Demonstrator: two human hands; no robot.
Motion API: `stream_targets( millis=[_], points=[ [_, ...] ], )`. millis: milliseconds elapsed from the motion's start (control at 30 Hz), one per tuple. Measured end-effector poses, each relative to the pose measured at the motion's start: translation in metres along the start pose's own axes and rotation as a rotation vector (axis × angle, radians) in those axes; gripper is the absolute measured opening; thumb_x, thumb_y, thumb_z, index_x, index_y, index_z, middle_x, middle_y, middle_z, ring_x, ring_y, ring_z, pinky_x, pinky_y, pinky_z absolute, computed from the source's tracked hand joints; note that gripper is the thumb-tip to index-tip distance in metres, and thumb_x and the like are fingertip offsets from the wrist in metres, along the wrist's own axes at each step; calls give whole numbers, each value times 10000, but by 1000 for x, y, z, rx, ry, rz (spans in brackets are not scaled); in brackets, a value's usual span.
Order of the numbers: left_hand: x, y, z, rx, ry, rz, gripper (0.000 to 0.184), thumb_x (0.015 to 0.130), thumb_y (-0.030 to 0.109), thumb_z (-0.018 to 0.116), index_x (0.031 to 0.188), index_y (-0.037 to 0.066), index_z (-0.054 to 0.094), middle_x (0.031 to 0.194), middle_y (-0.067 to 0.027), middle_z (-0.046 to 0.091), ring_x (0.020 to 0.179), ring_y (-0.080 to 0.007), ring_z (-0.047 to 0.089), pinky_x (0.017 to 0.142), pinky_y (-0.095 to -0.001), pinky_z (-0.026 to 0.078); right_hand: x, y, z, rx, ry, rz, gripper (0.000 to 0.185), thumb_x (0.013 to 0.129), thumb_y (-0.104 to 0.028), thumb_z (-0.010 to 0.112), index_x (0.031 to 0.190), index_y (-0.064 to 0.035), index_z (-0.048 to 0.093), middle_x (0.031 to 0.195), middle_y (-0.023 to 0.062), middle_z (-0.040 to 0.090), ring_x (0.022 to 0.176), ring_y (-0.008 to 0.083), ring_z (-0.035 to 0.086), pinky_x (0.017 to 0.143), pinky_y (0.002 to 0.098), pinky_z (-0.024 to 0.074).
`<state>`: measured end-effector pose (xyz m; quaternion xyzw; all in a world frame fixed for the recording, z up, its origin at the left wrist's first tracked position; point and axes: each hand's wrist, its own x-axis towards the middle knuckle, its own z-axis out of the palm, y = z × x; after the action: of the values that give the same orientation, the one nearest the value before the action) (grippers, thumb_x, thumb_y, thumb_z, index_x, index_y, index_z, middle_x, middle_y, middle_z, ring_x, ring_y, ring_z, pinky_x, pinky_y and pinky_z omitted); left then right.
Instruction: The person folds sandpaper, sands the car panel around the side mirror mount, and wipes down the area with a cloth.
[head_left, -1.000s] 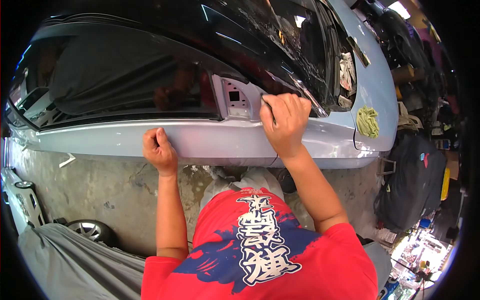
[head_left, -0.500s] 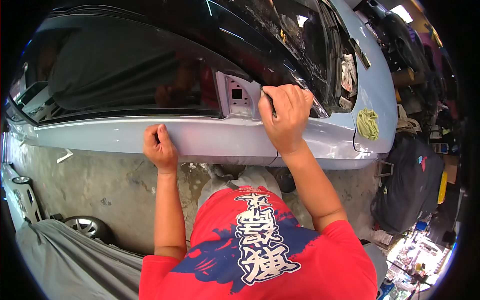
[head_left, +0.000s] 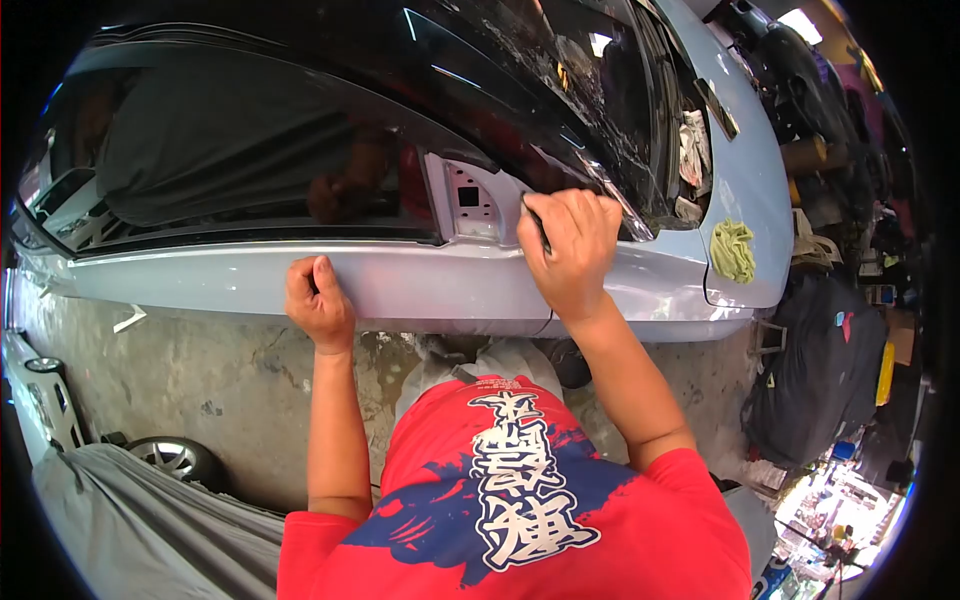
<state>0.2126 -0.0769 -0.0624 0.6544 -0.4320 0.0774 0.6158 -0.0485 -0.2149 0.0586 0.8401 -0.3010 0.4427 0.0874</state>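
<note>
A silver car door runs across in front of me, below its dark side window. At the front corner of that window is a bare triangular mount with a square hole. My right hand is closed just to the right of the mount, by the base of the windshield pillar. Something dark shows between its thumb and fingers, too hidden to name. Over the lower part of the door, my left hand is curled into a loose fist, thumb up; whatever it may hold is hidden.
A green cloth lies on the front fender. Crumpled paper sits near the windshield base. Behind me on the left are a loose wheel and a grey cover. A black-covered object stands at the right.
My right hand has shifted slightly down toward me, still closed beside the triangular mount. The left fist stays almost where it was, and the view has shifted a little.
</note>
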Motion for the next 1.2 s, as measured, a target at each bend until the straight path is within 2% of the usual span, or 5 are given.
stream_targets(
  millis=[533, 900, 1000, 1033, 1200],
  points=[
    [1, -1, 0, -13, 10, -6, 148, 1086, 111, 575, 971, 27, 612, 800, 3, 572, 654, -55, 471, 592, -221, 392, -6, 1, -5, -1, -70, 6, 232, 768, -23, 787, 974, -79, 697, 857, 42, 638, 787, 224, 596, 790, 378, 383],
    [-1, -1, -1, -17, -7, -11, 140, 1082, 113, 586, 977, 25, 613, 812, -6, 586, 660, -59, 479, 608, -227, 401, 6, 0, -6, 15, -70, -21, 211, 783, -37, 784, 972, -77, 696, 859, 39, 639, 803, 224, 602, 794, 386, 387],
    [-1, 3, -1, -35, -6, -67, 139, 1079, 114, 594, 972, 27, 614, 790, 0, 580, 654, -60, 475, 600, -229, 397, 16, -1, 5, 13, 21, -54, 221, 761, -67, 788, 957, -97, 692, 829, 9, 590, 768, 203, 564, 769, 387, 368],
    [0, 2, -1, -22, -5, -43, 141, 1079, 117, 596, 970, 29, 615, 783, 2, 577, 652, -60, 473, 597, -230, 395, 12, -1, 0, 21, -28, -32, 210, 773, -24, 780, 957, -78, 695, 851, 41, 639, 792, 221, 602, 782, 387, 385],
    [-1, -2, 0, -13, 5, -9, 151, 1077, 130, 603, 960, 36, 620, 766, 1, 576, 644, -67, 472, 594, -238, 396, 5, 0, -4, 20, -55, -22, 210, 778, -17, 770, 965, -74, 693, 844, 41, 639, 784, 222, 601, 784, 386, 384]
  ],
)
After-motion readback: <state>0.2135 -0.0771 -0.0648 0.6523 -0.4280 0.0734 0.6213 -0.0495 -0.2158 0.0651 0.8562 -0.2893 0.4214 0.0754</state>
